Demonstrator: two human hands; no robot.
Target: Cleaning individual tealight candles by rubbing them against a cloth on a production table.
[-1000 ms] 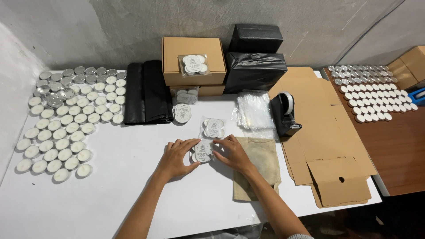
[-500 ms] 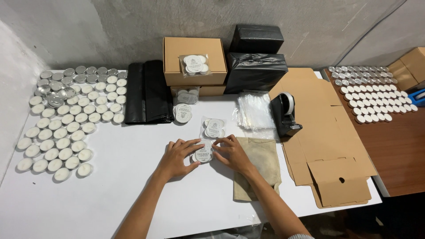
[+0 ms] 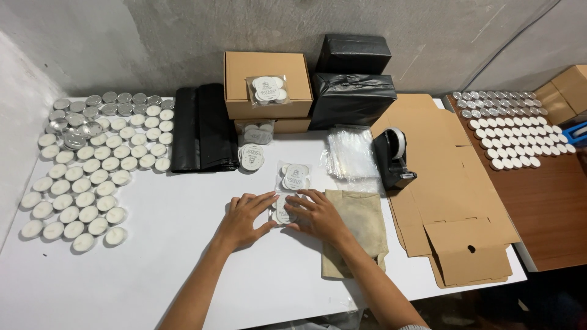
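My left hand (image 3: 244, 217) and my right hand (image 3: 318, 214) press together on a small clear packet of white tealight candles (image 3: 283, 211) lying on the white table (image 3: 153, 269). Fingers of both hands rest on the packet's edges. A second filled packet (image 3: 295, 176) lies just beyond it. Another packet (image 3: 251, 157) lies near the boxes, and one (image 3: 267, 89) sits on top of a brown cardboard box (image 3: 244, 73).
Several loose tealights (image 3: 85, 165) cover the table's left side. Folded black bags (image 3: 203, 127), black wrapped parcels (image 3: 353, 82), clear bags (image 3: 351, 153), a tape dispenser (image 3: 394, 157), a beige cloth (image 3: 358, 229) and flat cardboard (image 3: 446, 189) lie around. More tealights (image 3: 520, 128) sit on a wooden table at right.
Both hands have stayed on the packet with only small finger shifts; the packet has barely moved.
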